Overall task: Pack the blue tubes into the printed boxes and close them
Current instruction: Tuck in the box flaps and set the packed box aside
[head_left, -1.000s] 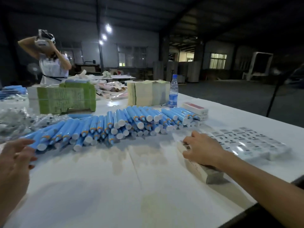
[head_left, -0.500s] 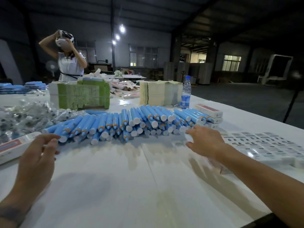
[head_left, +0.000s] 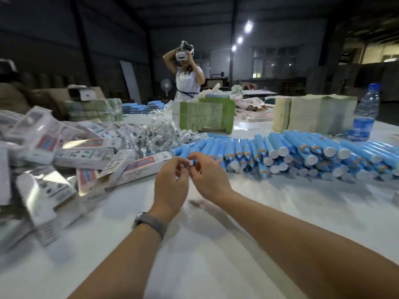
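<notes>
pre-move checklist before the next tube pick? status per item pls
1. Blue tubes within reach: ok, stacked in a row on the table just beyond both hands.
2. Left hand free: cannot tell, fingers curled and meeting the right hand's, blurred.
3. Right hand free: cannot tell, same fingertip contact; nothing clearly held.
4. Printed boxes at hand: ok, loose pile to the left, some with flaps open.
5. Bare work space on the white table: ok, in front of the hands.
6. Water bottle out of the path: ok, upright behind the tubes at far right.
</notes>
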A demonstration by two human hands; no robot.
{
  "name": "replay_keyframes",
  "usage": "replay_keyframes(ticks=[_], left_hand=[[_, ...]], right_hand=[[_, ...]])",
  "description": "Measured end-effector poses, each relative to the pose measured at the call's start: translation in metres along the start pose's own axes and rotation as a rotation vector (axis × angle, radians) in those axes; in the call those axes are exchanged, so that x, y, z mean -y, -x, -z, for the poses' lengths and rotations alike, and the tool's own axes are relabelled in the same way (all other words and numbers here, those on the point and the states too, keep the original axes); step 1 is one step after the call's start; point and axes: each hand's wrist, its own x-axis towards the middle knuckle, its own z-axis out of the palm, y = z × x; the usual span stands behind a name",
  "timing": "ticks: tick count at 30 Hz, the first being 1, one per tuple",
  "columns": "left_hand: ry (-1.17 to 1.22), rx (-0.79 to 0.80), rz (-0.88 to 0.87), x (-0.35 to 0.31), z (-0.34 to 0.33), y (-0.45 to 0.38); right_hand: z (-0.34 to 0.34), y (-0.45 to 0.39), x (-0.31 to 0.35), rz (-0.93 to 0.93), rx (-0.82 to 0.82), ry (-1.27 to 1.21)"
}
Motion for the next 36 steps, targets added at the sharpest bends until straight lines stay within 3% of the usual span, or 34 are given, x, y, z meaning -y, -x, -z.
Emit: replay_keyframes(ticks=[3, 5, 10, 15, 19, 22, 24, 26, 30, 36], left_hand=[[-0.052, -0.072, 0.051, 0.003, 0.01, -0.005], [-0.126, -0.108, 0.078, 0.004, 0.019, -0.011], [-0.644, -0.188, 0.135, 0.018, 0.054, -0.027], [-1.208, 0.166, 0.277, 0.037, 0.102, -0.054], [-1.288, 0.188, 0.349, 0.045, 0.119, -0.064], [-1.285, 0.074, 0.251, 0.036, 0.122, -0.068], [-1.154, -0.081, 0.126, 0.025, 0.12, -0.068], [-0.815, -0.173, 0.1, 0.01, 0.11, -0.068], [0.223, -0.139, 0.498, -0.027, 0.066, -0.061], [0.676, 0.048, 0.721, -0.012, 0.026, -0.037]], right_hand=[[-0.028, 0.007, -0.006, 0.164, 0.108, 0.259], [-0.033, 0.01, -0.01, 0.241, 0.084, 0.357], [-0.035, 0.008, -0.011, 0.233, 0.056, 0.347], [-0.034, 0.007, -0.01, 0.232, 0.082, 0.365], [-0.035, 0.008, -0.01, 0.234, 0.085, 0.389], [-0.033, 0.007, -0.009, 0.225, 0.09, 0.384], [-0.033, 0.007, -0.008, 0.221, 0.092, 0.369], [-0.032, 0.007, -0.008, 0.223, 0.081, 0.331], [-0.03, 0.009, -0.009, 0.265, 0.013, 0.295], [-0.021, 0.01, -0.009, 0.254, -0.106, 0.183]])
